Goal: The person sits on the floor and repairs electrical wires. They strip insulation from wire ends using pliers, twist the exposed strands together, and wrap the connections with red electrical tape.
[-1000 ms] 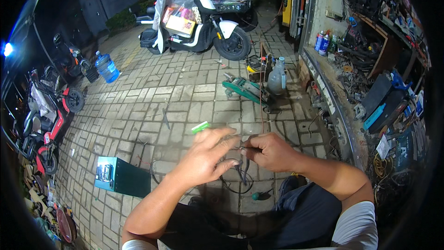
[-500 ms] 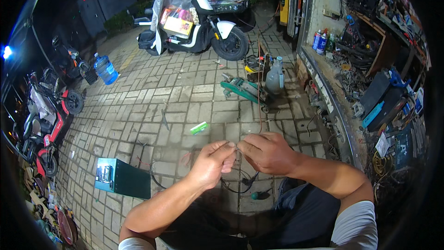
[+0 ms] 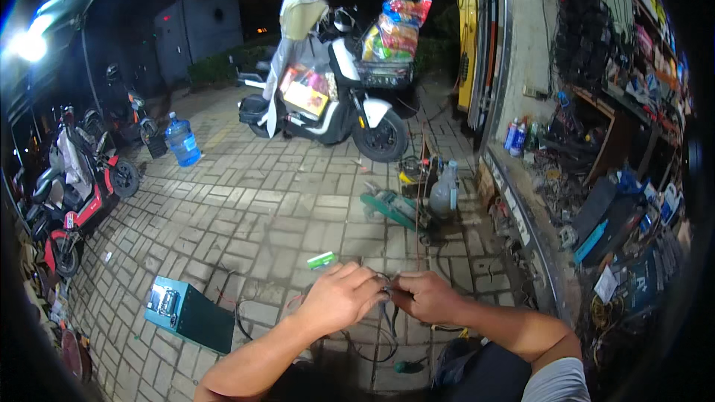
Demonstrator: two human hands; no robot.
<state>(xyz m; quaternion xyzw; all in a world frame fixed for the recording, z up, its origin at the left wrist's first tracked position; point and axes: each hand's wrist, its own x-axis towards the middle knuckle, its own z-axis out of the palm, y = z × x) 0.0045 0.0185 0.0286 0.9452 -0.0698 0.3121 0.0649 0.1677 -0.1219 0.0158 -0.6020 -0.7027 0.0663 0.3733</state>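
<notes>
My left hand [image 3: 342, 296] and my right hand [image 3: 426, 298] meet in front of me, fingertips pinched close together. A black cable [image 3: 390, 318] hangs just under the fingertips, and its end seems to be between them; the exact spot is mostly hidden by the fingers. Below, more dark cable loops over the paving. A tool with a green handle [image 3: 408, 366] lies near my legs. To the left stands a dark green box [image 3: 195, 318] with a handle on its lighter end face and thin leads beside it. Beyond my hands lies a small green-and-white packet [image 3: 322, 260].
A green metal tool [image 3: 393, 212] and a cloudy plastic jug [image 3: 445, 192] stand ahead. Farther off, a person [image 3: 298, 0] is beside a loaded white scooter [image 3: 339, 97]. A red scooter [image 3: 86, 197] and water bottle [image 3: 182, 141] are left; cluttered shelves [image 3: 596, 123] line the right.
The view has tilted up, bringing the person by the scooter into sight. My left hand has turned with its back upward. Dark cable now shows hanging below my fingers.
</notes>
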